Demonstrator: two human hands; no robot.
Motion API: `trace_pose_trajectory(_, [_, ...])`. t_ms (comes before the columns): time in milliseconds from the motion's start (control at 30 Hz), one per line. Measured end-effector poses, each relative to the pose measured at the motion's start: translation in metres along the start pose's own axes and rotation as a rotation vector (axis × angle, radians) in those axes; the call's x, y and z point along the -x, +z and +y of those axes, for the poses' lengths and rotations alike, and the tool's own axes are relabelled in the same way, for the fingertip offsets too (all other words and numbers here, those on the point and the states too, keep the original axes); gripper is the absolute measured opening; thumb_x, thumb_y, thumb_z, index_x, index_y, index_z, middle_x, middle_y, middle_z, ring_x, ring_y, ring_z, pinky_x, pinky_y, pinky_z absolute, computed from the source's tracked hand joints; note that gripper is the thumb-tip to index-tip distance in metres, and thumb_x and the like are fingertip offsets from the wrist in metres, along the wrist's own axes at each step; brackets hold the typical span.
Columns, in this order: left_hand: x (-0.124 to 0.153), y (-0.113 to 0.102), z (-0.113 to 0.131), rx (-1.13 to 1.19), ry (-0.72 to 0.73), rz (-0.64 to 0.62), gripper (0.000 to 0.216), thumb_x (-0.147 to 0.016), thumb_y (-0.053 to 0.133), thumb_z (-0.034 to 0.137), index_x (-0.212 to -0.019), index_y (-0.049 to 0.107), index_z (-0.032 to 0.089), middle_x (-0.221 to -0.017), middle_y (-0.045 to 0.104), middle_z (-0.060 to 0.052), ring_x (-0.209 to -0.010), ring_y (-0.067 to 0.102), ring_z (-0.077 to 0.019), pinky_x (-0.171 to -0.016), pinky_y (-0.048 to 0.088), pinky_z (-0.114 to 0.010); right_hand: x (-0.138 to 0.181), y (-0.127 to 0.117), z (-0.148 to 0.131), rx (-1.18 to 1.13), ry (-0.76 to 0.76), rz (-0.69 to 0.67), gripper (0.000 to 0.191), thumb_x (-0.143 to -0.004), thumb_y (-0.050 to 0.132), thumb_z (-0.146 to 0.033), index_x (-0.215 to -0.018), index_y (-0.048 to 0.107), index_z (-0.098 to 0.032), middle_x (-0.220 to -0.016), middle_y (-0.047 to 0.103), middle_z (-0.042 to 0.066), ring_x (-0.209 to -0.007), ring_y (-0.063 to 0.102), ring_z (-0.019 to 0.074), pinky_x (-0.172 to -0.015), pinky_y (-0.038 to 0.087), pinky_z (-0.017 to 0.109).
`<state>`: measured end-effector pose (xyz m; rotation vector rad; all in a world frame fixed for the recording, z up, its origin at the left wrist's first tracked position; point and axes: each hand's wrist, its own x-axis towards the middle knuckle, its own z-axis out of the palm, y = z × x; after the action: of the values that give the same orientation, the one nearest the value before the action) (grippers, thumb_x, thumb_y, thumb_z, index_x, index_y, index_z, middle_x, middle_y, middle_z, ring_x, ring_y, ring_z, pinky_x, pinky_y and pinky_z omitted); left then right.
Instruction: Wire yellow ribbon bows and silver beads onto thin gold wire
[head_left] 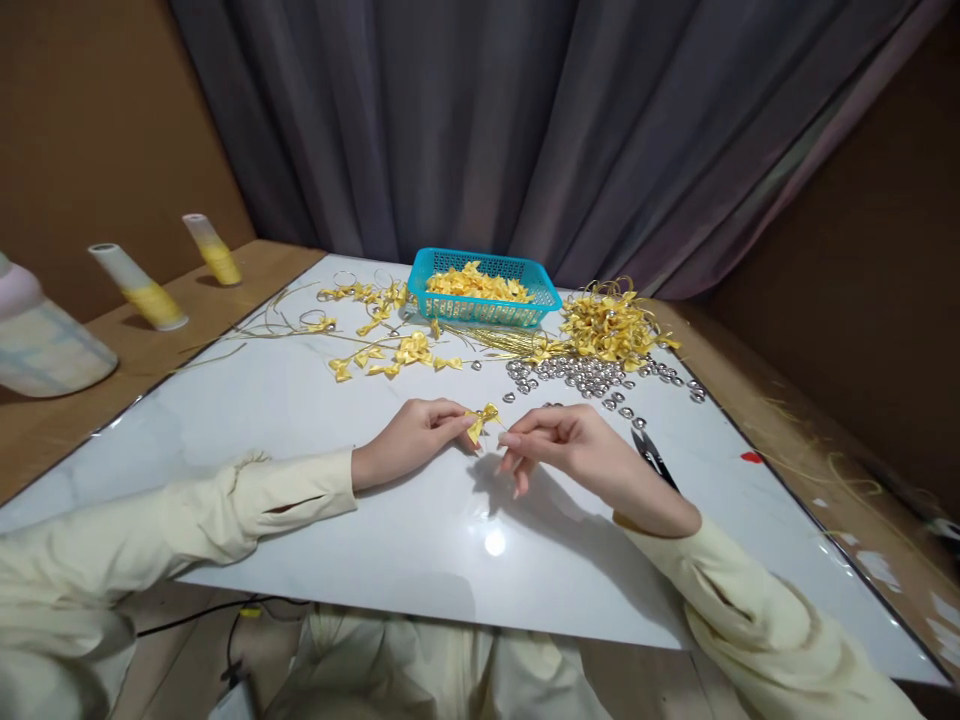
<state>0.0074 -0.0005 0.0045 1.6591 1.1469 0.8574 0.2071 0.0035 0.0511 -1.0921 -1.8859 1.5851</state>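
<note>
Between the thumb and fingers of my left hand (420, 437) is a small yellow ribbon bow (482, 424), held just above the white tabletop. Something small and shiny shows at the bow's middle. My right hand (577, 452) is beside it on the right, thumb and forefinger pinched together and the other fingers curled loosely. A thin strand seems to run from the bow to that pinch; whether it is thread or wire I cannot tell. Black thread snips (654, 462) lie partly hidden behind my right wrist.
A blue basket (487, 312) of yellow bows stands at the back. Silver rings (592, 376) lie scattered in front of a yellow bow pile (615, 325). More bows (412, 349) and gold cords lie at centre left. Thread cones (139, 290) and a bottle (49, 340) stand left.
</note>
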Motion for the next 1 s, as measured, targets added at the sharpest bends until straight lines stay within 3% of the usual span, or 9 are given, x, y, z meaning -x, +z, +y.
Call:
trace_pose_trajectory(100, [0.001,0.002,0.002,0.014,-0.012,0.044,0.029,-0.082,0.052,0.036,-0.075,0.067,0.013,-0.078,0.069,-0.006,-0.075,0.062,-0.0171,-0.074,0.045,-0.027,-0.004,0.019,0.008,0.059,-0.056,0.131,0.027,-0.08,0.058,-0.039,-0.069,0.061,-0.015,-0.064,0.069,0.004,-0.051,0.064,0.0141,-0.057,0.051,0.026])
trace_pose_trajectory(267, [0.003,0.005,0.006,0.045,-0.035,0.099,0.027,-0.079,0.055,0.036,-0.073,0.067,0.012,-0.078,0.068,-0.005,-0.075,0.059,-0.0169,-0.069,0.045,-0.025,-0.006,0.035,0.019,0.222,-0.181,0.215,0.021,-0.085,0.05,-0.032,-0.071,0.057,-0.018,-0.059,0.067,0.002,-0.055,0.064,0.0146,-0.057,0.051,0.026])
trace_pose_trajectory(433, [0.005,0.008,0.008,0.116,-0.03,0.085,0.028,-0.079,0.054,0.034,-0.068,0.065,0.012,-0.076,0.067,-0.005,-0.075,0.057,-0.0162,-0.07,0.044,-0.025,-0.01,0.038,0.023,0.315,-0.179,0.23,0.021,-0.087,0.046,-0.028,-0.071,0.055,-0.018,-0.059,0.067,0.002,-0.052,0.063,0.0144,-0.055,0.05,0.025])
trace_pose_trajectory(700, [0.006,0.01,0.004,0.191,-0.01,0.079,0.028,-0.08,0.054,0.035,-0.069,0.066,0.012,-0.079,0.066,-0.006,-0.079,0.056,-0.0172,-0.077,0.042,-0.029,-0.013,0.035,0.028,0.266,-0.152,0.223,0.018,-0.087,0.046,-0.027,-0.073,0.054,-0.018,-0.061,0.068,0.002,-0.051,0.064,0.015,-0.056,0.049,0.025])
trace_pose_trajectory(1000, [0.006,0.012,0.004,0.231,-0.01,0.056,0.028,-0.08,0.056,0.033,-0.062,0.063,0.012,-0.07,0.061,-0.003,-0.07,0.051,-0.0135,-0.069,0.04,-0.026,-0.013,0.036,0.026,0.209,-0.116,0.216,0.018,-0.085,0.046,-0.023,-0.07,0.055,-0.018,-0.065,0.069,0.003,-0.049,0.063,0.0136,-0.056,0.05,0.025])
